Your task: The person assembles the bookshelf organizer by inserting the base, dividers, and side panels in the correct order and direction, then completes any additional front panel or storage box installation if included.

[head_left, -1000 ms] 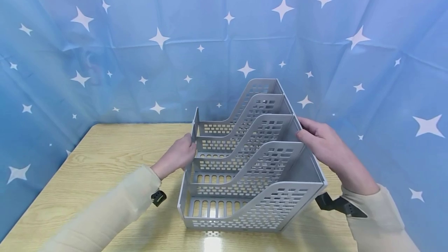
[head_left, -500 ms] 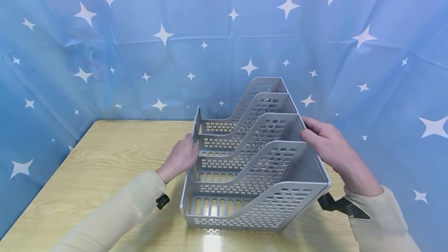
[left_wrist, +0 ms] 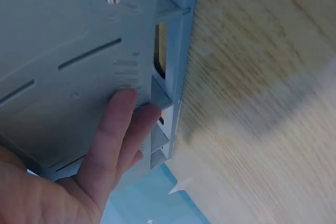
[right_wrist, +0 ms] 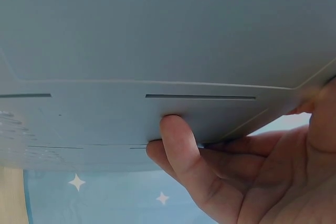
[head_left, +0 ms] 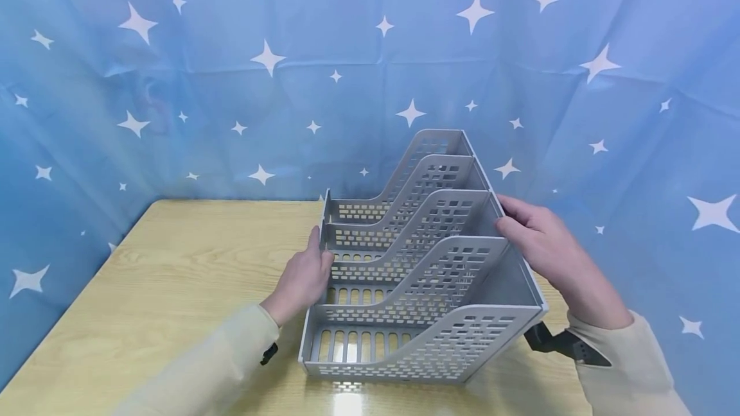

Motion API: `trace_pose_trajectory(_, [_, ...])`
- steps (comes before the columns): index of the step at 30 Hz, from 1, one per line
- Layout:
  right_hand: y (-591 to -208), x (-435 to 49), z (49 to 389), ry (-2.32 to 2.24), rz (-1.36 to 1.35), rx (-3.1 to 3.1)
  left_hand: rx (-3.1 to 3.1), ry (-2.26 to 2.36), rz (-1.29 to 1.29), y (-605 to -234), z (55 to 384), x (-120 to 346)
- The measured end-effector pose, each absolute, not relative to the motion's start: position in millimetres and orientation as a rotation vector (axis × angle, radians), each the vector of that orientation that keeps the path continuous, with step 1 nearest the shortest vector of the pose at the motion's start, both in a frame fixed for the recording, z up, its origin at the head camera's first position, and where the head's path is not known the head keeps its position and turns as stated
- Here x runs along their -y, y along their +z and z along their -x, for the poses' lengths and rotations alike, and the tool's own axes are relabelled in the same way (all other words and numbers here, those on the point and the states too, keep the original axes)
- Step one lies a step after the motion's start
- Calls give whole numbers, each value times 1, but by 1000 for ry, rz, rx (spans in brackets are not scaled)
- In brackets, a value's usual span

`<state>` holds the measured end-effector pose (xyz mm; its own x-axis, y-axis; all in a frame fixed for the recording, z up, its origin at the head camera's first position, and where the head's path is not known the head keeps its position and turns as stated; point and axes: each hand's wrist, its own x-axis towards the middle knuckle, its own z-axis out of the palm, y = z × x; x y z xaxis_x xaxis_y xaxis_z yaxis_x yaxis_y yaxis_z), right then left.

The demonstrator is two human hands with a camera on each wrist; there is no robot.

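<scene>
A grey plastic file organizer (head_left: 413, 352) with several slotted dividers stands on the wooden table between both hands. Its low end panel (left_wrist: 79, 40) is on the left and its tall panel (head_left: 514, 275) on the right. My left hand (head_left: 302, 280) holds the low panel, thumb at the upper rim. In the left wrist view its fingers (left_wrist: 107, 142) lie along the outer face. My right hand (head_left: 546, 246) grips the tall panel's edge, thumb at the rim; its fingertips (right_wrist: 178, 135) bear on the outer face, below a narrow slot.
The wooden table (head_left: 191, 262) extends to the left. A blue curtain with white stars (head_left: 260, 101) hangs behind and on both sides. Black wrist straps (head_left: 569, 344) show at the cream sleeves (head_left: 627, 364).
The low left panel has come down, its top far corner now nearer the divider edges. My left hand has moved slightly lower and toward me. The right hand keeps its hold.
</scene>
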<state>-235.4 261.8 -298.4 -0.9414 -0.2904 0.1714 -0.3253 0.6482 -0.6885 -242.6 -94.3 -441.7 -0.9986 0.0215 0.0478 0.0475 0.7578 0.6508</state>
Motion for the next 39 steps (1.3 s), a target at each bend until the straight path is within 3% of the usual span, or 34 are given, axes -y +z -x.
trace_pose_trajectory(6, [-299, -262, 234, 1167, -527, 2799, 2861, -1146, 76, -443, 249, 102])
trace_pose_trajectory(17, [-302, -261, 233, 1193, -539, 2786, 2794, -1128, 210, -446, 289, 123])
trace_pose_trajectory(39, [-302, -261, 234, 1176, -521, 2803, 2901, -906, 314, -454, 297, 120])
